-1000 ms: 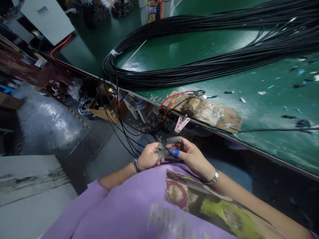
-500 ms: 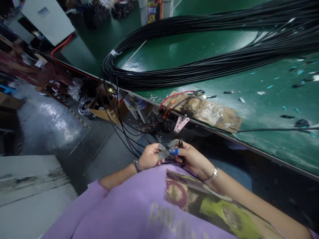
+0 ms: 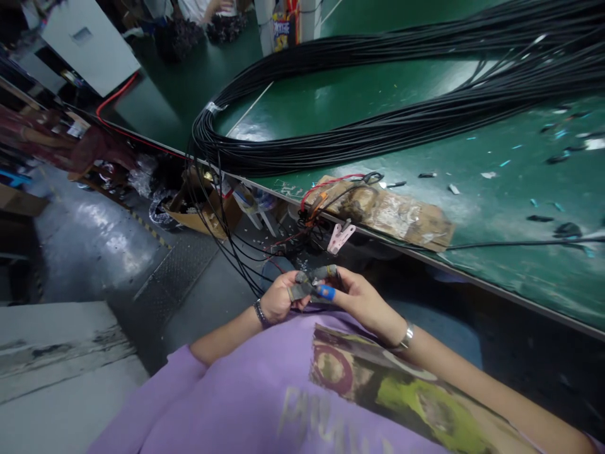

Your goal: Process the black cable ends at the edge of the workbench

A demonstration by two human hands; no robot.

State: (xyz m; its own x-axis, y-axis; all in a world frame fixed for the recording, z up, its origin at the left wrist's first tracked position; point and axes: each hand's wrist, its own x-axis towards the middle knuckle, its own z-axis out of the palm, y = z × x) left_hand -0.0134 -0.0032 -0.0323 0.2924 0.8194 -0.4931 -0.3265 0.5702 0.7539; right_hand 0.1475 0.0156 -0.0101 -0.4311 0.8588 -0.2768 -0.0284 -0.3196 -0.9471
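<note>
In front of my purple shirt, both hands meet at the fingertips, below the table edge. My left hand (image 3: pixel 278 297) is closed in a pinch, its thumb and finger wrapped in grey tape. Thin black cables (image 3: pixel 236 265) hang from the table and run down to this hand. My right hand (image 3: pixel 366 302) is also closed, with blue tape on the thumb and grey wrapping on a finger. Its fingertips press together beside the left ones on something small that they hide. A dark patch shows inside the right palm; its kind is unclear.
A long coil of black cable (image 3: pixel 302 151) lies on the green table (image 3: pixel 510 208). At the edge are taped cardboard (image 3: pixel 401 217), a pink clip (image 3: pixel 341 237) and red wires. Cable scraps (image 3: pixel 541 219) lie right. A cardboard box (image 3: pixel 203 217) stands below; another person sits far left.
The dark, two-pronged plier-like tool that stood up from my right hand no longer shows clearly. My right fingers have shifted slightly left, against the left fingertips. The view has moved slightly.
</note>
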